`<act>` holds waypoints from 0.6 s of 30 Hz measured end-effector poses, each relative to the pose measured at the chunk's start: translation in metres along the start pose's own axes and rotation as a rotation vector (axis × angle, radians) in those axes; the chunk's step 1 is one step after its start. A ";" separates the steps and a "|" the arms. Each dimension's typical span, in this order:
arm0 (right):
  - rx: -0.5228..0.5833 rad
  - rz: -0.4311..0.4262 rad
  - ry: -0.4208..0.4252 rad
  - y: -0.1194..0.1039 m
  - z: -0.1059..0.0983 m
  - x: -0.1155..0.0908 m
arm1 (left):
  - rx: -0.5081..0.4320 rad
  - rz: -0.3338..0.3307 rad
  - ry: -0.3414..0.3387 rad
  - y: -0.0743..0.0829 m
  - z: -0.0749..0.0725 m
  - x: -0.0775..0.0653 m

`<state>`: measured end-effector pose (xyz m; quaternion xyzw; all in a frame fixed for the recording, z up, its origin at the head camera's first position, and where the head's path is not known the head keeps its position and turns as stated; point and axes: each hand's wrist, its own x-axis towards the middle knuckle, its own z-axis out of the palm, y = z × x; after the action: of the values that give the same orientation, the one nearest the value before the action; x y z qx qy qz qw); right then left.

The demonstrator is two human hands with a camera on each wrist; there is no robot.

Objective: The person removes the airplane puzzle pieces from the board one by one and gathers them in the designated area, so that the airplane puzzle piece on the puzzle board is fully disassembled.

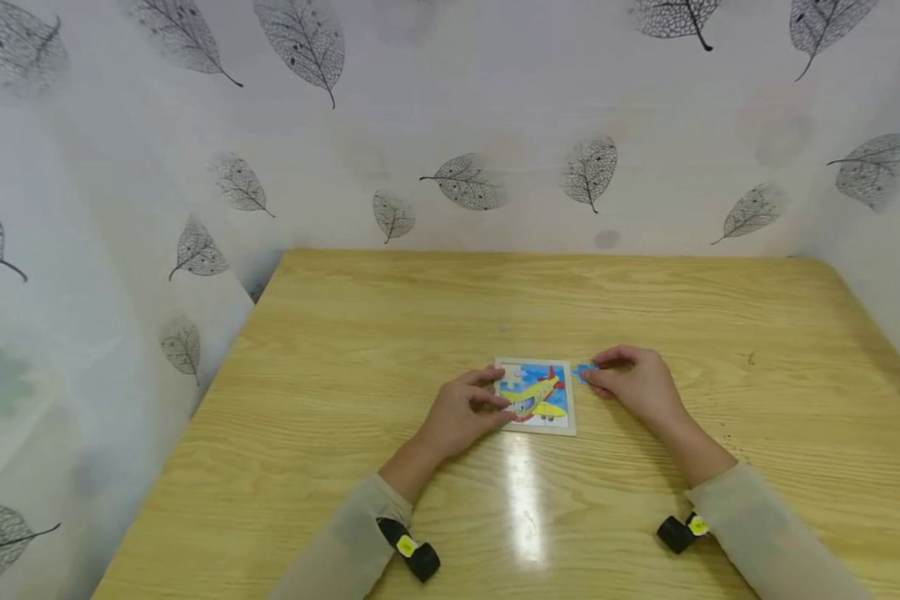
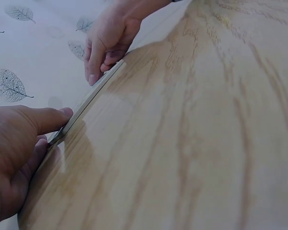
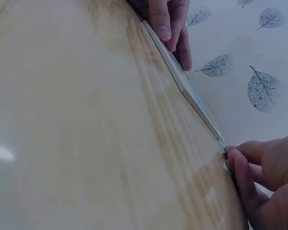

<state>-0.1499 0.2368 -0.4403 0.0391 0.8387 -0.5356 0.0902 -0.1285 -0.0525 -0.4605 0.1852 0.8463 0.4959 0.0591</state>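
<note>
- The work looks like fitting a jigsaw: most of the airplane picture (image 1: 546, 390) is in place, with a pale gap (image 1: 512, 377) at its upper left
- The right hand (image 1: 639, 387) pinches a blue piece (image 1: 585, 369) between thumb and fingers, just beside the upper right of the puzzle frame (image 1: 572, 404)
- The left hand (image 1: 456, 414) has its fingers spread, resting over the frame's left side
- Next probably calls for carrying the piece across, turning it to match, and pressing it in
- The frame lies flat on the surface (image 1: 345, 333), nearly square; the airplane's long axis runs diagonally, nose lower left
- Fingers hide the piece's long axis
</note>
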 end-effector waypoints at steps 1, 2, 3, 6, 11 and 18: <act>-0.004 -0.001 0.002 0.001 0.000 0.000 | -0.002 0.001 -0.001 0.000 0.000 0.000; -0.006 -0.002 0.002 0.001 0.000 0.000 | -0.002 -0.001 -0.002 0.001 0.000 0.000; -0.004 -0.005 0.000 0.001 -0.001 0.000 | 0.000 -0.003 -0.002 0.001 0.001 0.000; 0.014 0.006 -0.009 0.002 -0.003 -0.001 | 0.002 -0.008 -0.004 0.001 0.002 0.001; 0.093 0.043 -0.030 0.003 -0.008 -0.001 | -0.006 -0.018 -0.018 0.003 0.004 0.002; 0.109 0.050 -0.051 -0.001 -0.006 0.000 | -0.009 -0.015 -0.007 0.002 0.005 0.001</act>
<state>-0.1512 0.2421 -0.4371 0.0513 0.8046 -0.5788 0.1226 -0.1273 -0.0474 -0.4608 0.1806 0.8453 0.4984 0.0666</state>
